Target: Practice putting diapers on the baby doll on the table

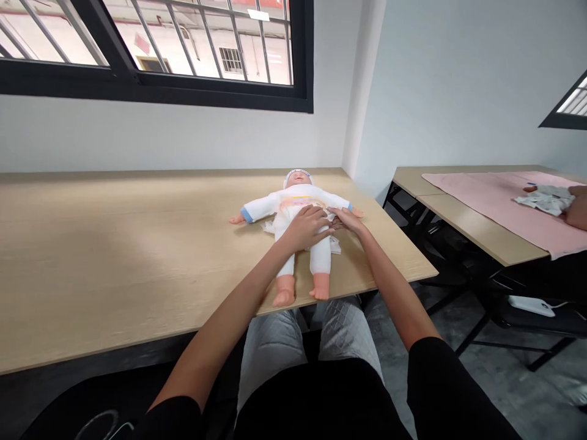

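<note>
A baby doll (324, 263) in white clothes with blue cuffs lies on its back on the wooden table (137, 263), feet toward the front edge. Across its lower belly rests my left hand (308, 228), fingers spread, reaching toward the doll's left hip. My right hand (346, 220) is at that same hip, with its fingers extended over a white cloth or diaper edge. Both hands nearly meet there. Part of a white diaper-like piece (335, 245) sticks out from under the doll beside its leg. What lies beneath my fingers is hidden.
To the right stands another table (495, 244) with a pink cloth (481, 198), a white garment (548, 199) and another person's hand (576, 214). Below it is a black chair holding a white object (531, 305). A barred window is behind my table.
</note>
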`<state>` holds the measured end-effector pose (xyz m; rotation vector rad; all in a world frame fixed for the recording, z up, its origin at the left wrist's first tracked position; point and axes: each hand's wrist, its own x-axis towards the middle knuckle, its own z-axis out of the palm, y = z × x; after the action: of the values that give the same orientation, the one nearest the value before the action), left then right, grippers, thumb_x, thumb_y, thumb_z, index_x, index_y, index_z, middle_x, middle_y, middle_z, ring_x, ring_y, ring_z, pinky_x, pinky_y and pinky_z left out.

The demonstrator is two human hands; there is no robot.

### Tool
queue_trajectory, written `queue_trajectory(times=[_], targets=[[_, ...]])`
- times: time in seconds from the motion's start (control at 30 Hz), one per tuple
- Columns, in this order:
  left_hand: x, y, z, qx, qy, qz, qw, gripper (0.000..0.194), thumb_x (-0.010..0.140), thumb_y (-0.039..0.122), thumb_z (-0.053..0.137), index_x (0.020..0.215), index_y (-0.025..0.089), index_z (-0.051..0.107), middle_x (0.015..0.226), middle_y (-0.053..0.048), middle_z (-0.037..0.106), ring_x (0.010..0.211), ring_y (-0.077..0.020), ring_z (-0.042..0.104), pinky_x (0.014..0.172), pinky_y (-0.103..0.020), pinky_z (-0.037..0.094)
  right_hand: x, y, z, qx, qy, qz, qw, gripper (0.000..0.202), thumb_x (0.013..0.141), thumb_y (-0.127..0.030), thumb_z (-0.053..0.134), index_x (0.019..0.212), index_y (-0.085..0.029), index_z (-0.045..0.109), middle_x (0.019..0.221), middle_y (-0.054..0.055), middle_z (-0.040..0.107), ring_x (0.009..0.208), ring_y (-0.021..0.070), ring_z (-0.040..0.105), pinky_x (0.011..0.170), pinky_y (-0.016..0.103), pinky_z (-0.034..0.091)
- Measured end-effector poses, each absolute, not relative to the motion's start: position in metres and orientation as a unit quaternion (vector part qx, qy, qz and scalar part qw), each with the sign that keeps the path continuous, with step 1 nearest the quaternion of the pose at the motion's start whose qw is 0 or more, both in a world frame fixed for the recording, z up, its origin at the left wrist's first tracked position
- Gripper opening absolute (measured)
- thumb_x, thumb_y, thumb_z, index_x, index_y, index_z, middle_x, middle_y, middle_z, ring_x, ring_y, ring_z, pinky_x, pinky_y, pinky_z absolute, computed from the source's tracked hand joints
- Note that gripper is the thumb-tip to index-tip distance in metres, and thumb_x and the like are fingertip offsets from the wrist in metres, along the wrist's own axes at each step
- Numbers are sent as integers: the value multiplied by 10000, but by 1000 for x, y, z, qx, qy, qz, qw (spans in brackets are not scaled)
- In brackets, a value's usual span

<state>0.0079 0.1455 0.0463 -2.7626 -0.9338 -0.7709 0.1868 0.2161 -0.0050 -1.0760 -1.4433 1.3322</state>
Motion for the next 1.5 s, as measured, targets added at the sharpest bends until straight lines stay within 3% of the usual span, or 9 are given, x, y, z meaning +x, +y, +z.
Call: queue_trajectory(times=[0.2, 0.37, 0.43, 0.63, 0.83, 0.97, 1.03, 1.3, 1.5], targets=[[0, 153, 43, -905, -337, -257, 41, 307, 944, 358, 422, 974, 227, 697, 1059, -83, 662, 1102, -262, 540, 1000, -418, 352, 229, 198, 2, -455, -681, 408, 404, 109, 733, -233, 603, 838, -205, 592, 700, -14, 617, 636, 127, 543, 603, 239, 429], [2, 152, 43, -908, -335, -249, 45, 324, 948, 349, 407, 993, 203, 693, 1086, -95, 660, 1107, -271, 533, 1005, -426, 349, 231, 180, 11, -334, -806, 451, 188, 327, 603, -270, 789, 902, -209, 672, 802, 5, 672, 725, 170, 602, 671, 278, 477], [2, 153, 42, -906, -336, -256, 36, 313, 942, 346, 417, 994, 211, 695, 1083, -94, 658, 1100, -271, 533, 1004, -433, 350, 226, 177, 11, -327, -820, 439, 169, 320, 599, -263, 797, 894, -212, 685, 798, 2, 671, 724, 173, 600, 666, 279, 477], [3, 149, 43, -899, -350, -263, 26, 268, 926, 370, 468, 962, 226, 692, 1038, -80, 643, 1072, -262, 535, 991, -422, 353, 220, 181, 8, -339, -749, 480, 308, 164, 690, -228, 671, 851, -198, 664, 780, -4, 653, 701, 140, 586, 659, 265, 468], [25, 143, 48, -884, -416, -200, 72, 377, 793, 542, 651, 922, 188, 664, 1042, -116, 606, 1041, -307, 522, 922, -444, 355, 219, 187, 7, -386, -592, 549, 446, 235, 631, -222, 707, 798, -208, 543, 718, -23, 625, 688, 142, 607, 667, 279, 491], [39, 155, 49, -873, -449, -171, 81, 111, 819, 257, 613, 795, 163, 668, 977, -129, 633, 1023, -312, 523, 853, -448, 347, 218, 190, 4, -377, -560, 555, 487, 277, 631, -269, 728, 808, -215, 522, 709, -47, 616, 625, 113, 590, 648, 262, 474], [41, 162, 49, -871, -455, -169, 75, 125, 810, 183, 572, 725, 163, 661, 919, -123, 645, 995, -304, 526, 835, -450, 338, 218, 190, 4, -378, -558, 544, 499, 294, 620, -279, 747, 808, -213, 532, 722, -50, 618, 620, 104, 585, 645, 252, 467], [39, 166, 46, -877, -445, -170, 66, 175, 854, 279, 558, 814, 161, 681, 987, -121, 646, 1025, -303, 503, 864, -466, 320, 214, 186, 10, -381, -537, 549, 515, 289, 593, -274, 786, 782, -206, 580, 708, -39, 625, 591, 100, 551, 600, 242, 466], [36, 164, 44, -865, -463, -173, 86, 227, 890, 226, 446, 866, 159, 662, 1032, -118, 637, 1048, -287, 497, 883, -449, 319, 215, 185, 11, -346, -510, 592, 519, 263, 628, -278, 769, 838, -199, 632, 743, -18, 637, 713, 120, 617, 751, 267, 525]])
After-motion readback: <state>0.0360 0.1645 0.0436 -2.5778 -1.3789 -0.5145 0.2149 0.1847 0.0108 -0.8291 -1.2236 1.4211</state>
